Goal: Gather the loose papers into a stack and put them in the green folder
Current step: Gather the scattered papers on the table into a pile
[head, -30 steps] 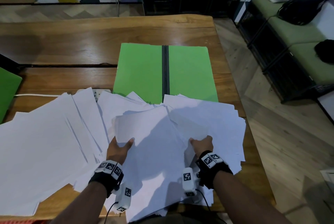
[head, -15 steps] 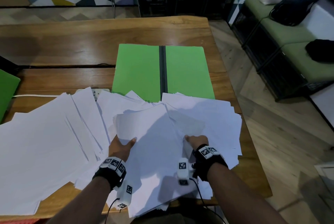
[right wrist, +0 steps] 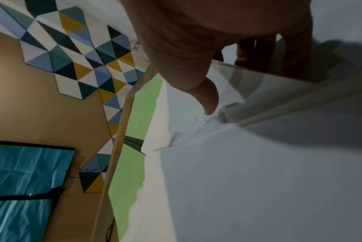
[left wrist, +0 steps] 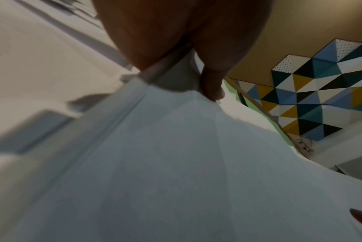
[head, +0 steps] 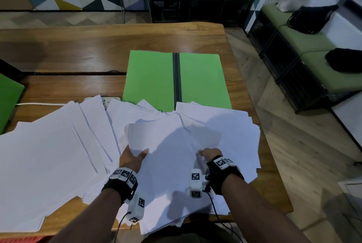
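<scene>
Many white loose papers (head: 49, 156) lie fanned across the near half of the wooden table (head: 78, 46). A thicker bunch of papers (head: 168, 164) sits in the middle between my hands. My left hand (head: 133, 157) holds its left edge, thumb on top, fingers hidden under the sheets; the left wrist view shows the thumb (left wrist: 212, 88) on the paper. My right hand (head: 208, 153) pinches the bunch's right edge, thumb (right wrist: 209, 101) on top and fingers beneath. The green folder (head: 176, 80) lies open and flat just beyond the papers, its near edge covered by them.
A second green folder (head: 7, 101) pokes in at the left edge. A white power strip (head: 109, 99) and its cable lie partly under the sheets. The table's right edge drops to the floor; green benches with black bags (head: 311, 19) stand at right.
My right hand has drawn back toward me and leftward, pulling sheets inward. The left hand has stayed on the bunch's left edge. The camera view shifted slightly.
</scene>
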`<state>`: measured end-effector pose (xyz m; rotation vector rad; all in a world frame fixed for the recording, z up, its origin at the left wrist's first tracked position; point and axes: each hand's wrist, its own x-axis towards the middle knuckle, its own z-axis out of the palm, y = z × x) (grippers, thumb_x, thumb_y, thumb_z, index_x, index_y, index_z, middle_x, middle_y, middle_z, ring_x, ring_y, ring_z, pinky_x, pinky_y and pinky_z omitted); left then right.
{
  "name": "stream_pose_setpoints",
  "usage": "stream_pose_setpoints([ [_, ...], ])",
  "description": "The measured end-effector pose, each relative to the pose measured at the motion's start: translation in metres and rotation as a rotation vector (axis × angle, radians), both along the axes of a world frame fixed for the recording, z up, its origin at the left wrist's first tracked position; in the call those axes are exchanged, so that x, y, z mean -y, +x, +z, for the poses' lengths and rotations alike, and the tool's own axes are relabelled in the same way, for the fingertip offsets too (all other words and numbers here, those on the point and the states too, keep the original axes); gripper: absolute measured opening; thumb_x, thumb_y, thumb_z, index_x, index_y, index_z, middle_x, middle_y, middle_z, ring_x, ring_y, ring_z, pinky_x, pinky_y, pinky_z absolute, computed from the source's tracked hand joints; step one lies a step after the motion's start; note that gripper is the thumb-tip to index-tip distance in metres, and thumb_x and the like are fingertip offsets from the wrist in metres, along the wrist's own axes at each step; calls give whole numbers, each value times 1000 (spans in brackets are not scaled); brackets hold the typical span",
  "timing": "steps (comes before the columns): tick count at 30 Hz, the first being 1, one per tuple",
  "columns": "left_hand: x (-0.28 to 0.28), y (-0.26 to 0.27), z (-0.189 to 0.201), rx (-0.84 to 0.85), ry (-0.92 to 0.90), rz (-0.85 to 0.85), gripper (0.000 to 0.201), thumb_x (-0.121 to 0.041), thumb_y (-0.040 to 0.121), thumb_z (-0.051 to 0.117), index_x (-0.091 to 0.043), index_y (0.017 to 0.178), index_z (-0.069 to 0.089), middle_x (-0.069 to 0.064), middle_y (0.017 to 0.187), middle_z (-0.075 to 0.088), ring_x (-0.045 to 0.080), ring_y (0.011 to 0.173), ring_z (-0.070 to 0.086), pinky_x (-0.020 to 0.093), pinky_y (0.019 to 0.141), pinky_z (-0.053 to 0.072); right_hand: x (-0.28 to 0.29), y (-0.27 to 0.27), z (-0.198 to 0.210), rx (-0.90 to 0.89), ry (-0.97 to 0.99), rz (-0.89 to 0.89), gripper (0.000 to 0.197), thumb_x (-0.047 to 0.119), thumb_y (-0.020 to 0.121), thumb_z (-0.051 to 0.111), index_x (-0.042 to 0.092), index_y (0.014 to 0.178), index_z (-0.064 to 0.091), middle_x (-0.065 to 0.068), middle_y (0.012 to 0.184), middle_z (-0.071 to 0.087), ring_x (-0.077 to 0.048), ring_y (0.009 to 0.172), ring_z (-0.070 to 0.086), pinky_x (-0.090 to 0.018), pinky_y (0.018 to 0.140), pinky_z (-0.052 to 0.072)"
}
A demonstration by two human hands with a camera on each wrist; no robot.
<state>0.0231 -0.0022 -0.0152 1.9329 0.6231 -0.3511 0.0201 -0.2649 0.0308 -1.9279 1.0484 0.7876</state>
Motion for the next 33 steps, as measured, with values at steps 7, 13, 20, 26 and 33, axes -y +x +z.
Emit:
stream_pose_setpoints([
  [7,0,-1,3,3,8,-1,56,-35,80,74,-17,128,53,11,120,64,33,108,60,37,90,47,-7,4,4,11,-214,144,49,32,99,41,16,144,34,-11,149,37,-32,135,38,-44,112,28],
  [13,-1,-1,2,-5,52,-5,52,-32,83,71,-16,129,52,14,120,64,34,108,60,41,92,49,-4,1,-4,189,-167,-79,37,18,89,59,-3,118,57,-19,121,62,-33,111,60,-31,83,47],
  [20,-12,1,1,-23,62,13,56,-26,84,70,-17,134,49,16,123,61,37,109,58,41,91,48,31,29,45,591,-386,-58,33,16,91,57,5,122,55,-23,120,62,-41,113,57,-44,92,46],
  [26,-12,5,5,-10,21,40,51,-27,84,70,-14,130,53,15,120,64,36,108,61,41,90,49,71,51,111,940,-437,-109,33,22,81,67,6,110,64,-18,101,69,-29,95,66,-33,75,48],
  [33,1,14,14,108,-40,49,46,-26,87,66,-12,129,55,14,118,65,30,110,60,37,93,47,73,70,185,1253,-331,-99,24,24,72,68,9,92,68,-3,80,64,-15,71,58,-31,63,49],
])
